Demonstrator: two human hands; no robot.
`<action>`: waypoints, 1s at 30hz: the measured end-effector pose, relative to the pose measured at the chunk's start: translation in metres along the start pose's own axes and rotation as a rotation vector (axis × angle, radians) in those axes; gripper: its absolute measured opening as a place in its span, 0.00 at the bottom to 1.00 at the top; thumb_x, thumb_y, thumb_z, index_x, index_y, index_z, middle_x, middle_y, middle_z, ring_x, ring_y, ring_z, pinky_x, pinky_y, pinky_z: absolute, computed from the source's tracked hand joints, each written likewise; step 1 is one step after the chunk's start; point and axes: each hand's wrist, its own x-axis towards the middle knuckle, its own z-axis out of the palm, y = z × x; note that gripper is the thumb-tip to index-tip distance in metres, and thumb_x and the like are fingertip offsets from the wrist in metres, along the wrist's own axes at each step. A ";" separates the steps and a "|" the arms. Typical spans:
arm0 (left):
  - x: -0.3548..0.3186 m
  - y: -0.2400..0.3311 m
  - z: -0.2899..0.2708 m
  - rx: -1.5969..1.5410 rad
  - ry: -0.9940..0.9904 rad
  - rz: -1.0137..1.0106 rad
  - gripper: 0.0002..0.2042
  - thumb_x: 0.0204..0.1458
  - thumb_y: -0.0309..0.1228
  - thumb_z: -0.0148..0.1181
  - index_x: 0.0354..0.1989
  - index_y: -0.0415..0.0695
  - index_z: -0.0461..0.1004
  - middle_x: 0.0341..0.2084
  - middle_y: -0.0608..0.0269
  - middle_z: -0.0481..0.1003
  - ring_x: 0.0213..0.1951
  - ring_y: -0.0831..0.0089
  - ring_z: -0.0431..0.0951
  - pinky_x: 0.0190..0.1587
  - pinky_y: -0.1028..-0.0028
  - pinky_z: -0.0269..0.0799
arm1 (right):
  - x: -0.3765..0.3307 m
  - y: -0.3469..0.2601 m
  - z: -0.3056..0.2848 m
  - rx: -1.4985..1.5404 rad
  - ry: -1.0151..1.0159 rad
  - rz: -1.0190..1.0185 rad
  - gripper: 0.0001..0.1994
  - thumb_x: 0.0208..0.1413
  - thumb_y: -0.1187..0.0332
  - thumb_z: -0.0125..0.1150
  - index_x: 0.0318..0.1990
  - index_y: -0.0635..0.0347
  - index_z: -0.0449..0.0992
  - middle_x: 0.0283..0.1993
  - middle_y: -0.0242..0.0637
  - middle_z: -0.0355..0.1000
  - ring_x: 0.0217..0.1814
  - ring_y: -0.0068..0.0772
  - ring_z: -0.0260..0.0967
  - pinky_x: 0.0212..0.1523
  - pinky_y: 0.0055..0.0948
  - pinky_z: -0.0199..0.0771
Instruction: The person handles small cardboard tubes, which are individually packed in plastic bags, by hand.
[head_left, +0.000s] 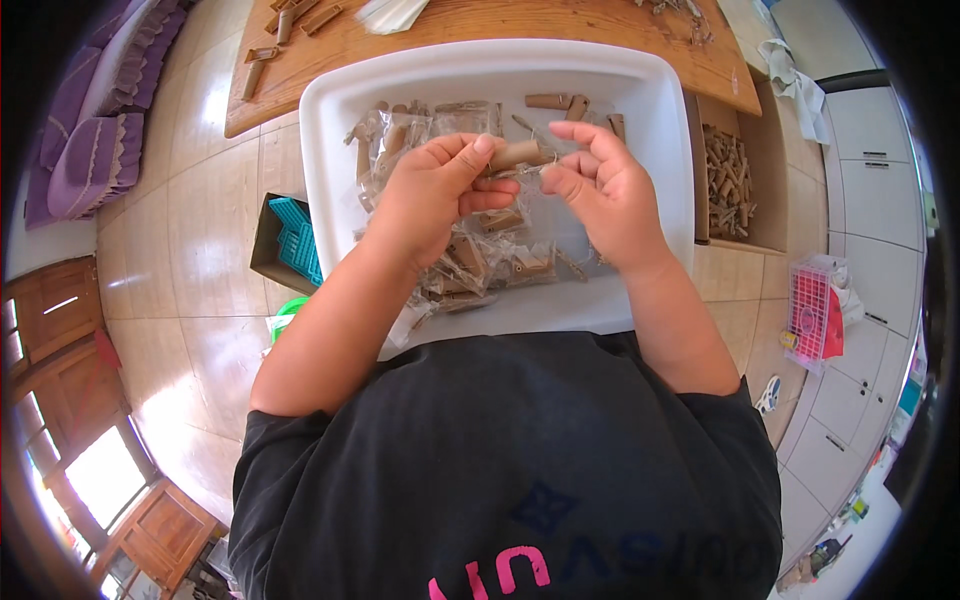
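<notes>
A tiled floor point(200, 230) fills the left of the view, and over it reaches a wooden table point(500, 30), its far edge cut off at the top of the picture, with a few loose brown tubes near its left corner. Resting on the person's lap and reaching to the table edge sits a large white plastic tray point(660, 100), placed close under the hands so that pieces can be picked out and dropped back without reaching. On its floor lies a heap of clear plastic bags point(480, 260) holding short brown cardboard-like tubes, with a few loose tubes near the far rim. To the right of the tray an open cardboard box point(725, 180) holds a pile of more small brown pieces, within easy reach. A smaller box with a blue grid insert point(293, 240) stands on the floor at the left. The left hand point(430, 195) is curled closed around one brown tube point(520, 153), thumb and fingers gripping it so its end points at the other hand. The right hand point(605, 190) pinches thumb to forefinger on something thin at the tube's end, perhaps a wire or string, too fine to make out; its other fingers are spread loosely. The tube is held just above the middle of the tray.
</notes>
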 end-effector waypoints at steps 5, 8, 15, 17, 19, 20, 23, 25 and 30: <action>-0.003 0.002 0.002 0.057 0.027 0.061 0.14 0.58 0.36 0.46 0.44 0.37 0.69 0.37 0.58 0.74 0.31 0.74 0.77 0.34 0.78 0.75 | 0.005 -0.006 -0.009 0.075 -0.091 0.287 0.07 0.50 0.75 0.59 0.36 0.68 0.71 0.30 0.32 0.70 0.28 0.15 0.63 0.30 0.16 0.64; -0.005 0.007 0.006 0.013 0.077 -0.018 0.14 0.58 0.36 0.46 0.44 0.37 0.69 0.37 0.58 0.75 0.31 0.74 0.77 0.33 0.78 0.75 | 0.002 0.007 -0.009 -0.033 -0.087 0.082 0.06 0.49 0.77 0.59 0.36 0.67 0.72 0.29 0.30 0.70 0.28 0.14 0.62 0.30 0.15 0.63; -0.001 0.003 0.000 -0.014 0.058 -0.031 0.15 0.58 0.36 0.47 0.42 0.35 0.69 0.36 0.58 0.75 0.31 0.74 0.77 0.32 0.79 0.75 | 0.002 0.006 -0.004 -0.019 -0.047 -0.023 0.07 0.49 0.77 0.59 0.37 0.65 0.72 0.31 0.28 0.69 0.31 0.14 0.63 0.32 0.15 0.64; -0.001 0.001 0.001 0.036 0.032 0.000 0.15 0.58 0.37 0.48 0.41 0.35 0.69 0.34 0.57 0.75 0.30 0.74 0.77 0.31 0.79 0.75 | 0.003 -0.001 -0.006 0.047 -0.084 0.060 0.09 0.50 0.76 0.59 0.39 0.65 0.72 0.31 0.28 0.69 0.32 0.14 0.63 0.33 0.16 0.65; -0.002 0.001 0.003 0.051 0.033 -0.004 0.16 0.57 0.38 0.48 0.40 0.34 0.69 0.34 0.57 0.75 0.29 0.74 0.77 0.30 0.78 0.75 | 0.004 0.000 -0.007 0.113 -0.121 0.142 0.10 0.50 0.75 0.59 0.41 0.65 0.72 0.31 0.28 0.70 0.33 0.15 0.64 0.34 0.17 0.65; -0.003 0.001 0.004 0.066 0.032 -0.009 0.16 0.57 0.38 0.49 0.40 0.34 0.69 0.33 0.56 0.75 0.28 0.73 0.77 0.30 0.78 0.75 | 0.006 0.007 -0.007 0.057 -0.133 0.114 0.11 0.51 0.74 0.59 0.42 0.65 0.72 0.32 0.28 0.70 0.33 0.16 0.65 0.35 0.17 0.66; -0.004 0.002 0.004 0.103 0.009 -0.024 0.18 0.57 0.40 0.49 0.39 0.34 0.69 0.30 0.55 0.75 0.26 0.73 0.76 0.28 0.78 0.75 | 0.006 0.012 -0.006 0.028 -0.145 0.089 0.12 0.51 0.72 0.59 0.44 0.65 0.72 0.33 0.29 0.71 0.34 0.16 0.65 0.36 0.18 0.66; -0.005 0.004 0.007 0.148 0.005 -0.053 0.18 0.56 0.41 0.49 0.39 0.33 0.69 0.28 0.56 0.74 0.25 0.74 0.76 0.28 0.78 0.75 | 0.006 0.012 -0.005 0.057 -0.147 0.089 0.12 0.51 0.72 0.59 0.43 0.65 0.72 0.33 0.30 0.71 0.34 0.16 0.65 0.37 0.18 0.66; -0.008 0.014 0.007 0.232 -0.062 -0.117 0.20 0.57 0.44 0.48 0.38 0.33 0.69 0.23 0.57 0.73 0.22 0.75 0.75 0.27 0.79 0.73 | 0.001 0.005 -0.005 -0.189 -0.130 0.000 0.10 0.51 0.71 0.60 0.40 0.65 0.73 0.32 0.29 0.72 0.33 0.15 0.65 0.36 0.18 0.66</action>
